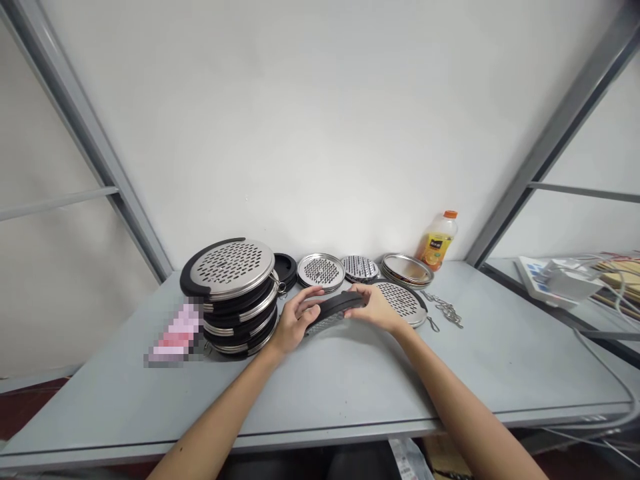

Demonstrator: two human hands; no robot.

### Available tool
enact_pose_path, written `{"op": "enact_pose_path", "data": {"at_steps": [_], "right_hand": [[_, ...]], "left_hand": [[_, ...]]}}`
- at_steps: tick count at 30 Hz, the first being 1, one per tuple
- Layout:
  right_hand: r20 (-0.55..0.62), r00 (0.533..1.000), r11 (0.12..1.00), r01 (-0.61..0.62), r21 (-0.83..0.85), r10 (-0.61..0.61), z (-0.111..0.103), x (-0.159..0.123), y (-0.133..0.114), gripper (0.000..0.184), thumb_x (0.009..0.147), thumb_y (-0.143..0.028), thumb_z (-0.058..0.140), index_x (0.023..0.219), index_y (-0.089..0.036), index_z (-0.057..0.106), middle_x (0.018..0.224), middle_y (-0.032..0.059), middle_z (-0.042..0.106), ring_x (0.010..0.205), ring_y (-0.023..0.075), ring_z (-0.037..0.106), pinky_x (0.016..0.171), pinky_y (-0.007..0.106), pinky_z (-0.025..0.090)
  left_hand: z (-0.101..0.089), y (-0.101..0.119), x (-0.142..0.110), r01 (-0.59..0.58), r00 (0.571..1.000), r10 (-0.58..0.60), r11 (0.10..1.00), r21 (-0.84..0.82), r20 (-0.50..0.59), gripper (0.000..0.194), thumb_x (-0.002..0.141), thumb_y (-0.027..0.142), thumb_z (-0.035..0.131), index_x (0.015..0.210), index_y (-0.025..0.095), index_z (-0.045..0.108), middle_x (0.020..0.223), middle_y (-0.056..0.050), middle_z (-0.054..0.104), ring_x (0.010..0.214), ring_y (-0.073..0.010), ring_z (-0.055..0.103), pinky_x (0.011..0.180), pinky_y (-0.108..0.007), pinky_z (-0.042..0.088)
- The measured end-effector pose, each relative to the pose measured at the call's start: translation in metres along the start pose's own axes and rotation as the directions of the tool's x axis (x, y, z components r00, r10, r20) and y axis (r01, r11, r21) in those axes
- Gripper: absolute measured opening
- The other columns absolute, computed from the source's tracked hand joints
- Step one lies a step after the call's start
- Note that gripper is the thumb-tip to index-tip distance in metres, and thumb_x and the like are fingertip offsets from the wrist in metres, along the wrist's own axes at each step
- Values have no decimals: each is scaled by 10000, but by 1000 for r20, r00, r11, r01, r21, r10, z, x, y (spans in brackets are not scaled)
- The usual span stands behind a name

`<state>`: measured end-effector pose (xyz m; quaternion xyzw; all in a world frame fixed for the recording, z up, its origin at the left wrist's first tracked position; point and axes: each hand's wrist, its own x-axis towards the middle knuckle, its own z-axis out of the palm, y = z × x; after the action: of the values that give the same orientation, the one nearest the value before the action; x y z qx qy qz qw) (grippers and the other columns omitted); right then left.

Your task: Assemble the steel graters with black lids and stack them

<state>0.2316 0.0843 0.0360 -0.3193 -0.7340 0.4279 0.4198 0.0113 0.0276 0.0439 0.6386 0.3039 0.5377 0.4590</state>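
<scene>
Hands, left (296, 321) and right (371, 307), pinch my black-rimmed disc (336, 307) between thumbs and fingers; left of my grip rises a stack of perforated metal discs (233, 267).

Table (350, 393) front open; stack (240, 300) blocks left, rear unclear.

dark piece (336, 305) partly hidden by hands (297, 321); pink item (176, 337) pixelated; black disc (285, 269) partly behind stack (234, 267); forearms (225, 415) cut off below.

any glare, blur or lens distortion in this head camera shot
head view: soft, even light, weak shadows; mild sheen on the stack's top plate; shelf posts splay outward, likely wide-angle stretch; pink item pixelated; left hand and right hand fairly sharp
</scene>
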Motion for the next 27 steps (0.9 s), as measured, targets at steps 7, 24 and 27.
{"op": "enact_pose_path", "data": {"at_steps": [7,24,27], "right_hand": [[-154,984,944,-32,329,87,-1,0,-4,323,682,-372,771,914,-174,665,914,57,719,886,234,661,820,358,509],[77,879,452,-315,835,470,4,4,-10,260,842,-198,488,1066,-132,601,930,104,735,945,241,685,880,413,537],[101,891,508,-343,790,444,4,3,-12,259,840,-217,498,1062,-138,604,919,97,733,932,237,684,855,395,542]], "left_hand": [[-2,-11,0,57,998,-55,997,54,-38,500,978,508,324,1318,176,479,1334,-120,531,1268,-269,463,1029,-409,393],[4,-8,-7,-510,800,471,212,834,370,512,868,38,523,1345,220,481,1462,-117,398,1403,-326,242,1085,-541,309],[-3,-9,-5,-567,789,453,274,777,415,512,874,3,471,1339,216,488,1369,-83,526,1370,-283,330,1088,-535,316]]}}
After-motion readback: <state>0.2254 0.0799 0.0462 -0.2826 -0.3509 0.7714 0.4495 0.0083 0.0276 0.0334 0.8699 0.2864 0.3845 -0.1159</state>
